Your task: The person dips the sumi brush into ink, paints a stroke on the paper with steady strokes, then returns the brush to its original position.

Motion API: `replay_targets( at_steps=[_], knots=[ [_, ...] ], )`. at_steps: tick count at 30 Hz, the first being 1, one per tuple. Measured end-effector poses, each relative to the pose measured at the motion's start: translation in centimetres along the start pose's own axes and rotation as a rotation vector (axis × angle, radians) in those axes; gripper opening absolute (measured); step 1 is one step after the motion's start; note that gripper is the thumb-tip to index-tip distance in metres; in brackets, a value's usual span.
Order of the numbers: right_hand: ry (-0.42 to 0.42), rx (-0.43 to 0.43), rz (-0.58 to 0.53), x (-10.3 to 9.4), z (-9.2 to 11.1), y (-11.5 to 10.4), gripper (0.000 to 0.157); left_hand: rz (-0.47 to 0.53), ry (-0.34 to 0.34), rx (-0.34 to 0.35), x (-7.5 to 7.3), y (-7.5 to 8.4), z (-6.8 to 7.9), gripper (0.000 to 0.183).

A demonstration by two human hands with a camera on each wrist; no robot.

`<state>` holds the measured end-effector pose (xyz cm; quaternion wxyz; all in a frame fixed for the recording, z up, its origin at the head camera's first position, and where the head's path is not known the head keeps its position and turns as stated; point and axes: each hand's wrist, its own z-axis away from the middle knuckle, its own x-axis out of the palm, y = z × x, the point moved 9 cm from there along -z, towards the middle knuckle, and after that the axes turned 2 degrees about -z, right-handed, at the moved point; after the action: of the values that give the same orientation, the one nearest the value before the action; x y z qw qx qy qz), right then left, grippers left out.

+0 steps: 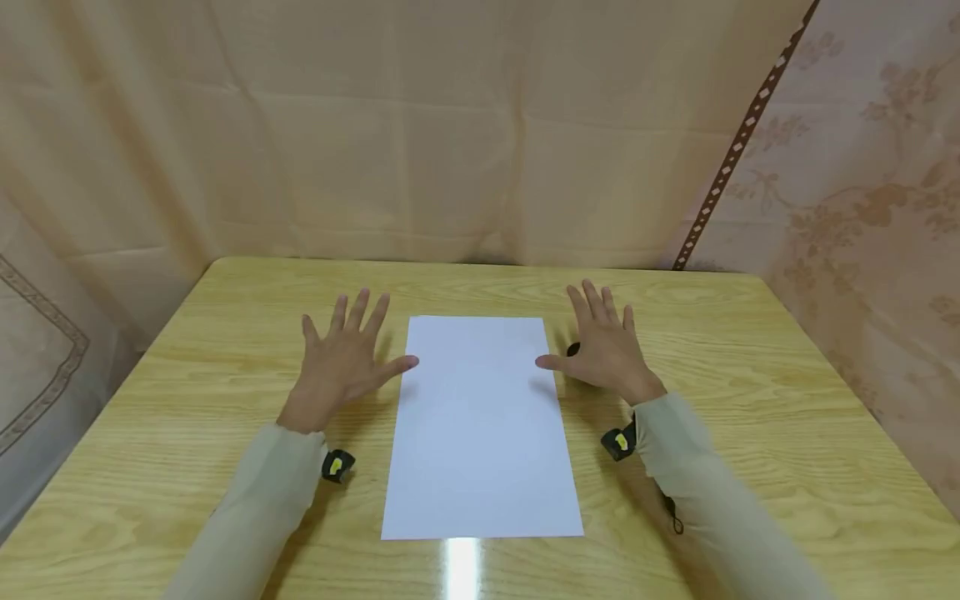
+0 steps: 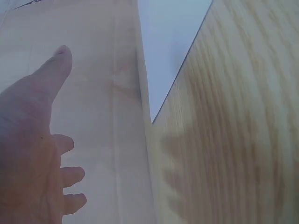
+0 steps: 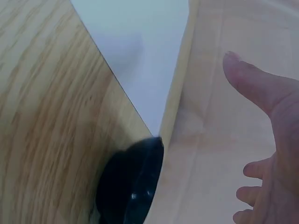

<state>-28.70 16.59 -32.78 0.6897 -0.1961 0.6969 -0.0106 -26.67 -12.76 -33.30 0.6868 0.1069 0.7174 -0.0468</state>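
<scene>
A blank white sheet of paper (image 1: 483, 433) lies flat on the wooden table. My left hand (image 1: 339, 364) is held above the table just left of the sheet, fingers spread, its thumb overlapping the left edge in the head view. On the other side my right hand (image 1: 606, 352) hovers with spread fingers, thumb pointing in over the right edge. Both hands hold nothing. Beneath the right hand sits a glossy black object (image 3: 128, 184) beside the paper's far corner; the hand hides most of it in the head view, and I cannot tell its kind.
The wooden table (image 1: 750, 400) reaches out on both sides of the paper. Behind it hangs a beige curtain (image 1: 450, 142), with a patterned cloth (image 1: 862, 167) at the right. A black wrist device (image 1: 338, 466) is worn at the left sleeve, another wrist device (image 1: 619, 442) at the right.
</scene>
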Motion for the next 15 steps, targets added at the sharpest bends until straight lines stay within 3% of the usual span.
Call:
replay_targets(
  at_steps=[7, 15],
  knots=[
    [-0.003, 0.013, -0.004, -1.9, 1.1, 1.6, 0.107, 0.038, -0.037, 0.011, 0.4, -0.3, 0.7, 0.095],
    [-0.016, -0.04, -0.01, -2.1, 3.1, 2.8, 0.092, 0.17, -0.115, 0.105, 1.4, 0.1, 2.0, 0.093]
  ],
)
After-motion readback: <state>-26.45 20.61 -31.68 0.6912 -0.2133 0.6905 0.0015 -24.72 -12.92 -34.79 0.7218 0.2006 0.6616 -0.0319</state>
